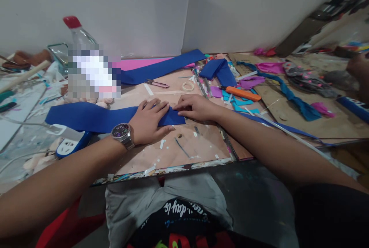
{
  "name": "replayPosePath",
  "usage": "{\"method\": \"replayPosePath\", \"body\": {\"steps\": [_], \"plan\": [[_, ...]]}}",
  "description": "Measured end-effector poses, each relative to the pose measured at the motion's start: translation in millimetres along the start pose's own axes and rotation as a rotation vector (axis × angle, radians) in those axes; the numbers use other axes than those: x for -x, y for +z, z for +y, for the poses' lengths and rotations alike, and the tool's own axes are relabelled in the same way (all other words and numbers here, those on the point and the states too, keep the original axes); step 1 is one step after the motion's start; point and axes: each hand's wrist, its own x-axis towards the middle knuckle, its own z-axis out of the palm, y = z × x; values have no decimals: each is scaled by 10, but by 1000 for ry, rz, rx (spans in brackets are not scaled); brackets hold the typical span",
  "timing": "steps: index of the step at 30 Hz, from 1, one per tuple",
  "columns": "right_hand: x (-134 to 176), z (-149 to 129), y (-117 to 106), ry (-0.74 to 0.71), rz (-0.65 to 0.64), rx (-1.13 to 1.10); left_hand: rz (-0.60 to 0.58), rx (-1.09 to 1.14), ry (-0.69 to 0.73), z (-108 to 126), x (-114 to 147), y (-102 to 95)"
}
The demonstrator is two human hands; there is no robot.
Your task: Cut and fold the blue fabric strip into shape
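A wide blue strip, which looks like fabric, lies across the work board in front of me. My left hand rests flat on it with the fingers spread, pressing it down. At the strip's right end is my right hand, its fingers bent and drawn together on the edge. The fingertips seem to pinch the strip there; the thumb is partly hidden. Behind my hands lie a pair of small thread snips and a ring of tape.
Another long blue strip and a folded blue piece lie farther back. An orange utility knife sits beyond my right wrist among scraps. On the left are a power strip with cables and a red-capped bottle, partly blurred.
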Motion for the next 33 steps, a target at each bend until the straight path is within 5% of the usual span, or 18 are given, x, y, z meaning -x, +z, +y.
{"method": "replayPosePath", "body": {"steps": [10, 21, 33], "plan": [[7, 4, -23, -27, 37, -46, -8, 9, -12, -2, 4, 5], [12, -36, -34, -3, 22, -49, 144, 60, 67, -10, -13, -69], [21, -29, -26, -21, 24, -37, 93, 70, 80, -34, -24, -15]]}}
